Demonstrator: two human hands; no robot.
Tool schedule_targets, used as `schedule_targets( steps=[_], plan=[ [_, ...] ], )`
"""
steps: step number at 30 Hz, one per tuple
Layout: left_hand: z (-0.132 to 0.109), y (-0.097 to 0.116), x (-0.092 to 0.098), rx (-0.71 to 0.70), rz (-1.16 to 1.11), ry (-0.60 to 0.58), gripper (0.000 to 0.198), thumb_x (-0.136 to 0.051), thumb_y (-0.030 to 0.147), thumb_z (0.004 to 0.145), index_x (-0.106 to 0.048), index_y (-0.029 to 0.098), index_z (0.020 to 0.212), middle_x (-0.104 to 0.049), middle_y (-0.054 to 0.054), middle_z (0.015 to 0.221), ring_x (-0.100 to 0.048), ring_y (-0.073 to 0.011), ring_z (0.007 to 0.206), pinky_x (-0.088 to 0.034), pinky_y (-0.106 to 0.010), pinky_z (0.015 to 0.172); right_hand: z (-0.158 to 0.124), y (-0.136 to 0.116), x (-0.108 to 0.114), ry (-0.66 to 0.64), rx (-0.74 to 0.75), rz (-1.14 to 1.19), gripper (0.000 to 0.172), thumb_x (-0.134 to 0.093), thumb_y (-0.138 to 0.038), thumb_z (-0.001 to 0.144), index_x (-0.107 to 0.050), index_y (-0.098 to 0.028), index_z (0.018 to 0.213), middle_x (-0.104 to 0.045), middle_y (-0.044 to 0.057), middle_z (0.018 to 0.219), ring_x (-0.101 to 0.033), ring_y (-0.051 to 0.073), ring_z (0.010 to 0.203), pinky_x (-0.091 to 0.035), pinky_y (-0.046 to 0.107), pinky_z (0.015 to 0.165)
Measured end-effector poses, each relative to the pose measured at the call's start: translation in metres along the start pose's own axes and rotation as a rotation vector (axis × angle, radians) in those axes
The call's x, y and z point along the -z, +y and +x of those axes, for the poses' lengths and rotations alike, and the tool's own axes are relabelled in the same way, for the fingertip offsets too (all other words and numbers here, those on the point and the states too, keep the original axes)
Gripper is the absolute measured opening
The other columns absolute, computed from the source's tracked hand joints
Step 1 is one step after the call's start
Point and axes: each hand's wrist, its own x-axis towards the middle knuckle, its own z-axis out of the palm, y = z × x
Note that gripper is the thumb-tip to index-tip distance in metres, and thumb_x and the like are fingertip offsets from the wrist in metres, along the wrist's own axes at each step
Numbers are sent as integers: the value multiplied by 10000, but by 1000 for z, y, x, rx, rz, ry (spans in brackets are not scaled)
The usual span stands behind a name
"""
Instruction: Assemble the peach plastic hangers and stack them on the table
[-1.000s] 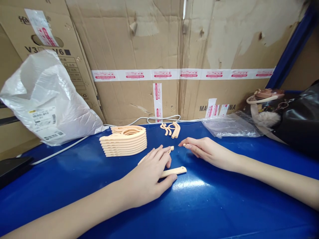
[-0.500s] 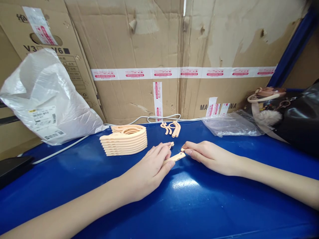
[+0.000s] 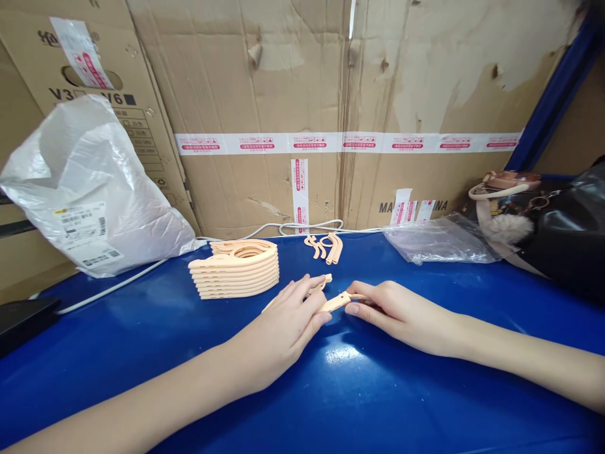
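Note:
My left hand [image 3: 288,328] is closed round a peach plastic folding hanger [image 3: 336,302], whose end with a small hole sticks out past my thumb and points right. Another part of it shows beyond my fingers. In my right hand [image 3: 390,309] a thin, curved peach piece, apparently a hanger hook [image 3: 360,296], is pinched between thumb and fingers. Its tip meets the hanger's end; most of it is hidden by the fingers. To the left of my left hand stands a neat stack of folded hangers [image 3: 236,271]. Loose hanger parts [image 3: 326,246], hooks and curved arms, lie behind my hands.
The blue table [image 3: 378,391] backs onto large cardboard boxes [image 3: 265,82]. A white plastic mailer bag [image 3: 89,189] leans at the left, above a dark flat object [image 3: 28,321]. A white cable [image 3: 265,227] runs along the back. Right are a clear plastic bag [image 3: 435,239] and black bag [image 3: 576,221].
My right hand has moved slightly down, and the piece in it now touches the hanger's end, where a small gap was before. My left hand stays nearly in place.

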Motion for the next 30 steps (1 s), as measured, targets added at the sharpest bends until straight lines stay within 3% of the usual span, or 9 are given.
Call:
schedule_targets(
  steps=[6,16,22,30],
  plan=[
    [0,-2,-3,-17,-23,16,343,-245,354,1034,-544,218,1133,-395,-38,1472,-262,-176,1400,-252,-408,1161,-3,-2,0,-17,7,-107,340,-287,-408,1020,-538,-202,918,-613,2,729,-565,153,618,-355,259,582],
    [4,-5,-5,-16,-65,-3,311,-260,340,1035,-539,228,1114,-395,-15,1470,-267,-169,1395,-235,-402,1166,-4,11,-8,67,145,-565,414,-217,-367,1023,-575,-173,944,-635,32,778,-605,172,610,-294,276,510],
    [3,-3,-4,-24,-73,-24,289,-261,340,1036,-528,233,1068,-400,-6,1458,-280,-156,1384,-240,-387,1162,-4,9,-4,115,156,-507,422,-279,-389,1006,-639,-180,939,-614,25,743,-578,146,599,-302,267,521],
    [3,-4,-3,-28,-65,-53,305,-239,349,1038,-526,249,1069,-428,-2,1427,-262,-159,1394,-230,-429,1163,-3,9,-1,74,107,-343,355,-368,-390,988,-677,-236,1069,-611,11,750,-584,138,642,-339,245,568]
  ],
)
